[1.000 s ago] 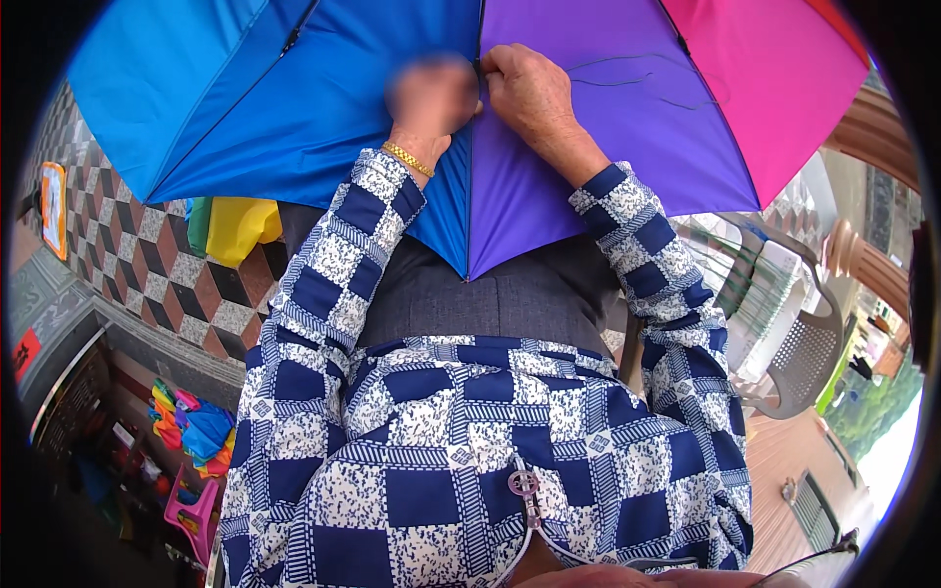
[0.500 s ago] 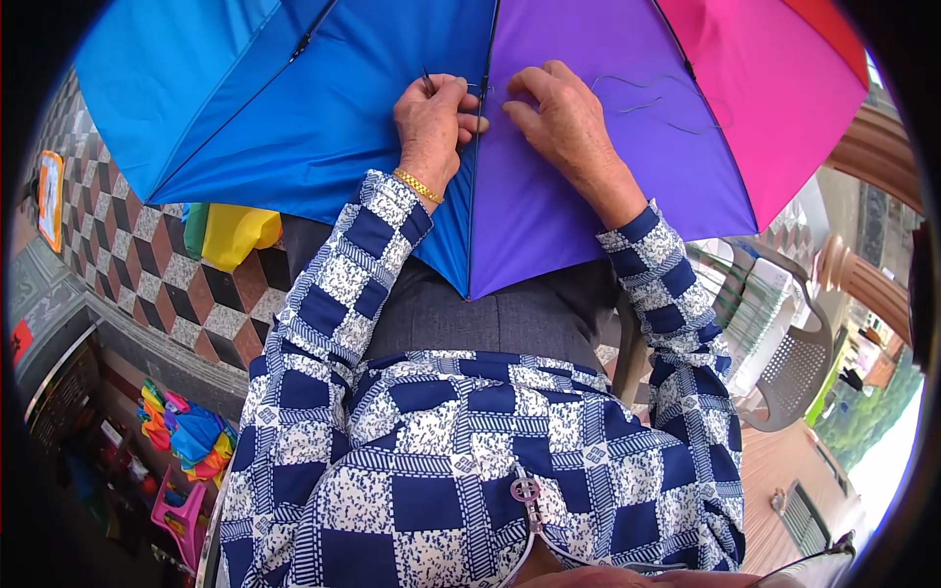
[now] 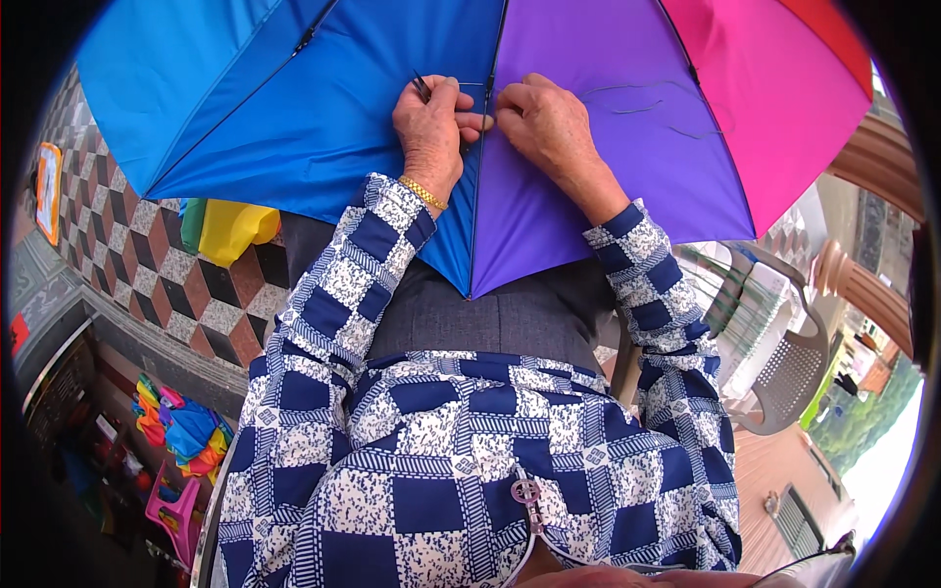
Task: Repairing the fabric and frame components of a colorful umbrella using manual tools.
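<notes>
Over lap (image 3: 441,318): umbrella (image 3: 333,147) | Left hand (image 3: 428,122): gripping dark tool (image 3: 421,88) | Right hand (image 3: 546,122): curled, grip unclear | Both flank 1 rib (image 3: 476,206), likely steadying it

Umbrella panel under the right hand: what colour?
Purple umbrella panel, clearest in the head view.

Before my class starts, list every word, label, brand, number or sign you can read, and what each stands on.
No text can be read here.
Orange-edged board, far left: markings too blurred to read.
Red patch, left edge: too small to tell.
White patch, lower left: too small to tell.
Umbrella: no lettering shows.
</notes>
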Available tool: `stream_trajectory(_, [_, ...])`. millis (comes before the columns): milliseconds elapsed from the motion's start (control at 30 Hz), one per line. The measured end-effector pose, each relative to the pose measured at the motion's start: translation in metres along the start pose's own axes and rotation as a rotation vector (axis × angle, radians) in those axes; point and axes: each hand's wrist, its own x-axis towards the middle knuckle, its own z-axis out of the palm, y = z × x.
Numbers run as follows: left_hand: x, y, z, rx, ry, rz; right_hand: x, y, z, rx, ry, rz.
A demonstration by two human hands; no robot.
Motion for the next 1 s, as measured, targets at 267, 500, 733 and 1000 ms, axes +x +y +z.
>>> stream_trajectory(267, [-0.002, -0.001, 0.004, 0.009, 0.012, -0.01, 0.005, -0.016, -0.005, 0.296, -0.153, 0.379])
stream_trajectory(500, [-0.003, -0.002, 0.007, 0.035, 0.021, -0.018, 0.005, -0.014, 0.0, 0.363, -0.161, 0.458])
stream_trajectory(733, [0.0, -0.003, 0.004, 0.026, 0.033, -0.036, 0.008, -0.019, 0.003, 0.308, -0.164, 0.468])
stream_trajectory(1000, [-0.002, -0.005, 0.01, 0.011, 0.049, -0.066, 0.002, -0.007, 0.013, 0.365, -0.078, 0.431])
